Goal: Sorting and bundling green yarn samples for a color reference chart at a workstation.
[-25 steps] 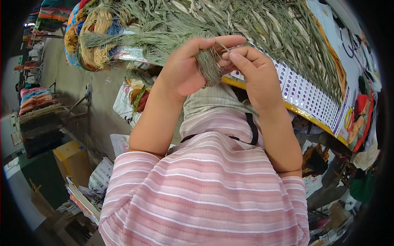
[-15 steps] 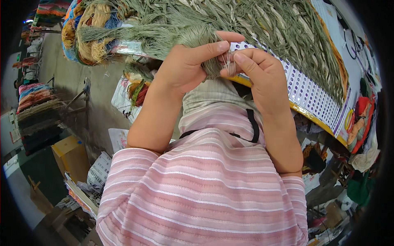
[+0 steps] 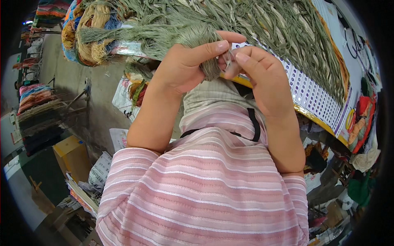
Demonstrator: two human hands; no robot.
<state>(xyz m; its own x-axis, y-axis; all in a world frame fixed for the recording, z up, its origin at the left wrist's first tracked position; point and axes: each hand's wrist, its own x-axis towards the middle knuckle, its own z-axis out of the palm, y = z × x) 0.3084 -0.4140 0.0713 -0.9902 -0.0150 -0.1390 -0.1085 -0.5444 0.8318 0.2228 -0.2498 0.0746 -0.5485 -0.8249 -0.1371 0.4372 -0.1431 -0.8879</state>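
Observation:
A thick grey-green skein of yarn (image 3: 200, 37) stretches leftward from my left hand (image 3: 180, 67). That hand is closed round its near end, with the thumb on top and the index finger reaching to the right. Thin pale threads (image 3: 228, 61) come off the skein's end between my two hands. The fingertips of my right hand (image 3: 262, 71) are pinched together on these threads; they are partly smeared by motion. Beyond my hands, many more grey-green hanks (image 3: 262, 20) lie spread over the table, on a white sheet with rows of purple dots (image 3: 308, 88).
Beige, blue and orange hanks (image 3: 93, 26) hang at the table's left end. Red and orange yarn (image 3: 362, 107) lies at the right, beside a yellow loop (image 3: 349, 119). On the left are a rack of coloured yarn (image 3: 39, 100) and a cardboard box (image 3: 73, 155).
My right hand has shifted slightly, its fingers moving at the pale threads, which now look bunched and blurred. The left hand keeps its hold on the skein, almost unmoved.

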